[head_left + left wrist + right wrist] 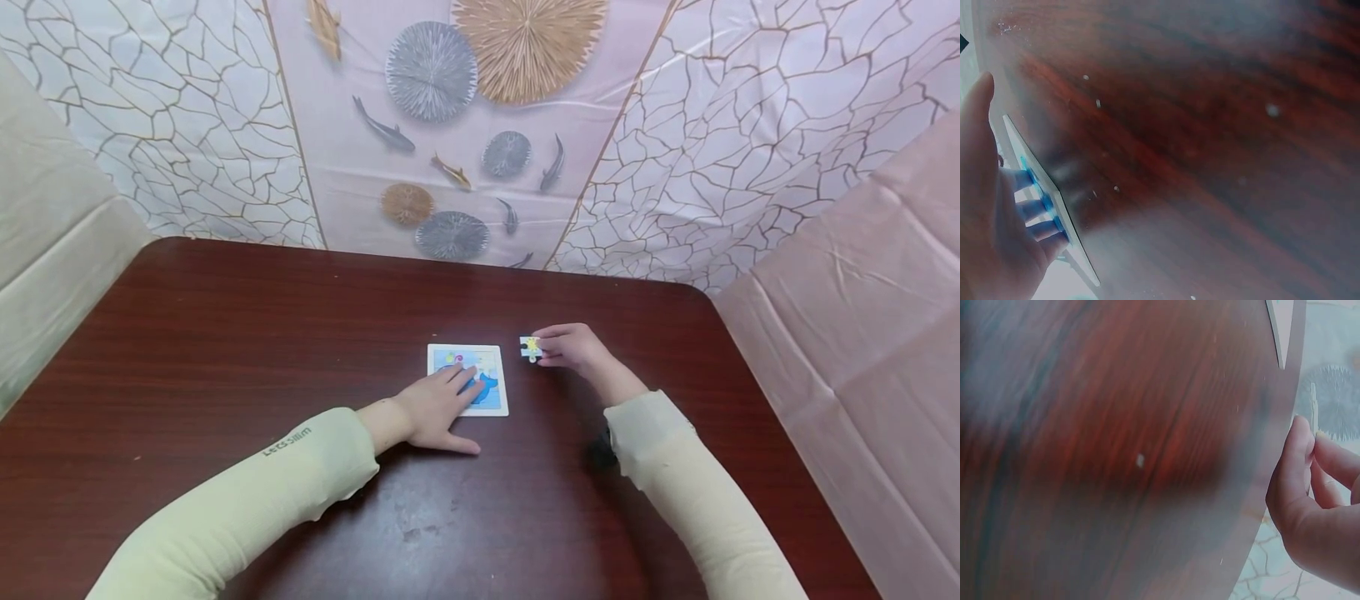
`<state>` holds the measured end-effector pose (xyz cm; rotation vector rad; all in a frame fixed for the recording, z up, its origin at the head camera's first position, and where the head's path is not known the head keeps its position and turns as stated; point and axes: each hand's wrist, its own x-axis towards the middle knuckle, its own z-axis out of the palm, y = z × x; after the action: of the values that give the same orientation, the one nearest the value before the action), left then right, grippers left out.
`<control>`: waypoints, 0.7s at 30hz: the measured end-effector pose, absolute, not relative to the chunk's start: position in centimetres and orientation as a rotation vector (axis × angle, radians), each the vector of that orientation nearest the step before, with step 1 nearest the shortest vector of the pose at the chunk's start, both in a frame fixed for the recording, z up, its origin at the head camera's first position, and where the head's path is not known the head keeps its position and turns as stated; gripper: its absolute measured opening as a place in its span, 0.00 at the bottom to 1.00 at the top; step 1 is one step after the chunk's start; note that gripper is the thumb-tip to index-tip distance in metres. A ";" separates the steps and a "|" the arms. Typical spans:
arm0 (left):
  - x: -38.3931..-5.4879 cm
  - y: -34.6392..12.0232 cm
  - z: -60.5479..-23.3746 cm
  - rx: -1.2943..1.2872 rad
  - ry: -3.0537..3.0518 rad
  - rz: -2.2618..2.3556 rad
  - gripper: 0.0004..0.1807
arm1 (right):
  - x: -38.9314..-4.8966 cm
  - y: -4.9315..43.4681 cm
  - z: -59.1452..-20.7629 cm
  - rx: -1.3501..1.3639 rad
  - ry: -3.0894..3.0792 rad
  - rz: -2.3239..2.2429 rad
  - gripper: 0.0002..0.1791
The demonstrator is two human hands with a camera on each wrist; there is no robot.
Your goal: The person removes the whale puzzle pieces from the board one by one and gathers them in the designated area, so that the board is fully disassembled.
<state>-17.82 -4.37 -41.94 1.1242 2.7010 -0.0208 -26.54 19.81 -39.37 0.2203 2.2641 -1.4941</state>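
Note:
A small square jigsaw puzzle (504, 402) with a white border and a blue picture lies on the table. Over it rests my left hand (438, 410), fingers spread straight across the picture and thumb stretched out on the near side; part of the picture is hidden beneath. In the left wrist view the fingers (1038, 209) reach over the puzzle's edge. To the right of the puzzle, my right hand (581, 354) pinches a jigsaw piece (531, 347) with a yellow sun on it. The right wrist view shows that piece (1314, 406) edge-on between thumb and fingertips.
The dark reddish-brown wooden table (262, 333) spreads around both hands, with tiny pale specks on it. A patterned cloth (360, 183) hangs along its far edge. Pale padded panels (847, 333) stand at the sides.

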 end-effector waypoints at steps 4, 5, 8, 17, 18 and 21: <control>-17.8 -4.4 -41.8 1.138 2.703 -0.012 0.51 | -26.6 21.0 -39.1 0.224 2.213 -1.558 0.22; -17.8 -4.4 -41.8 1.141 2.703 -0.017 0.51 | -26.6 21.2 -39.0 0.225 2.199 -1.569 0.22; -17.8 -4.4 -41.7 1.145 2.702 -0.029 0.51 | -26.7 21.9 -38.9 0.235 2.185 -1.575 0.23; -17.8 -4.4 -41.6 1.132 2.703 -0.014 0.52 | -26.6 24.0 -38.7 0.282 2.212 -1.513 0.23; -17.8 -4.4 -41.6 1.131 2.702 -0.015 0.52 | -26.6 24.3 -38.7 0.287 2.214 -1.504 0.23; -17.8 -4.4 -41.6 1.130 2.701 -0.008 0.52 | -26.5 25.1 -38.7 0.283 2.231 -1.470 0.23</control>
<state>-17.79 -4.43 -41.60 1.1301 2.7007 -0.0084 -26.52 25.10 -38.70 0.2832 2.2308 -1.4696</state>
